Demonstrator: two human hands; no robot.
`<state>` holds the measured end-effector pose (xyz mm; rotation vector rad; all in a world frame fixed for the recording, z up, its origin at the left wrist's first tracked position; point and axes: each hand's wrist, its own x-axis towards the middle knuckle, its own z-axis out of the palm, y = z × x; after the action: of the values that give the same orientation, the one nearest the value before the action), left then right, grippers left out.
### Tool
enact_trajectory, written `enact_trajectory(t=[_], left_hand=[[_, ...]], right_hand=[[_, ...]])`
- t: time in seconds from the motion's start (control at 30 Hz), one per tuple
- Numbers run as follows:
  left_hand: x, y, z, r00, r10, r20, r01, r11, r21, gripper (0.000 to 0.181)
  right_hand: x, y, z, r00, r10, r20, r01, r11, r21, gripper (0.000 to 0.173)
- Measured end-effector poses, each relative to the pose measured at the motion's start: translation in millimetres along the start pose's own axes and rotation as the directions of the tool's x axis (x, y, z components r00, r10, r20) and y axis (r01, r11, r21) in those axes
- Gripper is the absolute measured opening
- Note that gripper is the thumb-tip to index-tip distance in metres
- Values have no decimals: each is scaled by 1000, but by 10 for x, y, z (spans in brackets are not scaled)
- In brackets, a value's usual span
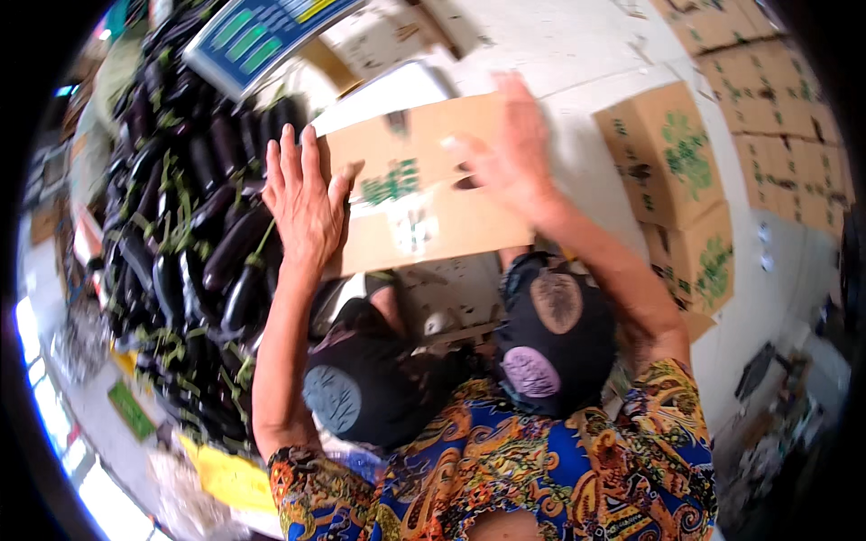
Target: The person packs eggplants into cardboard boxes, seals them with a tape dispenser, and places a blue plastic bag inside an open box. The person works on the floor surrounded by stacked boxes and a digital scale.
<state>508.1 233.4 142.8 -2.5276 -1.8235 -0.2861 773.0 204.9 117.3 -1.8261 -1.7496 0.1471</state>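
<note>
A closed cardboard box (433, 226) with green print lies in front of my knees, a shiny strip like clear tape along its top. My left hand (301, 203) braces its left end, fingers stretched along the side and thumb over the top edge. Over the right end is my right hand (517, 145), blurred, its thumb and fingers spread; whether it presses on the cardboard is unclear. Just left of the box rises a big heap of eggplants (169, 270), dark purple with green stems.
A blue-and-white printed carton (270, 40) stands beyond the box. To the right, an upright cardboard box (663, 155) with green print rests on the pale floor (582, 135), near stacked cartons (778, 101). Yellow sheeting (226, 473) lies at lower left.
</note>
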Motion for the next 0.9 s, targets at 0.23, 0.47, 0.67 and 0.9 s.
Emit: enact_trajectory(t=[0.23, 0.47, 0.67, 0.9], left_hand=[[324, 600, 117, 965, 258, 48, -254, 965, -66, 55], [274, 272, 129, 987, 162, -6, -161, 983, 93, 47], [109, -549, 240, 979, -196, 57, 203, 913, -354, 60], [36, -676, 280, 941, -236, 241, 327, 460, -825, 69]], right_hand=[[87, -221, 72, 957, -189, 219, 214, 972, -96, 59], [-15, -207, -59, 967, -188, 172, 210, 970, -124, 60], [20, -265, 15, 972, -141, 186, 145, 989, -8, 64], [115, 75, 207, 973, 165, 159, -222, 848, 482, 76]])
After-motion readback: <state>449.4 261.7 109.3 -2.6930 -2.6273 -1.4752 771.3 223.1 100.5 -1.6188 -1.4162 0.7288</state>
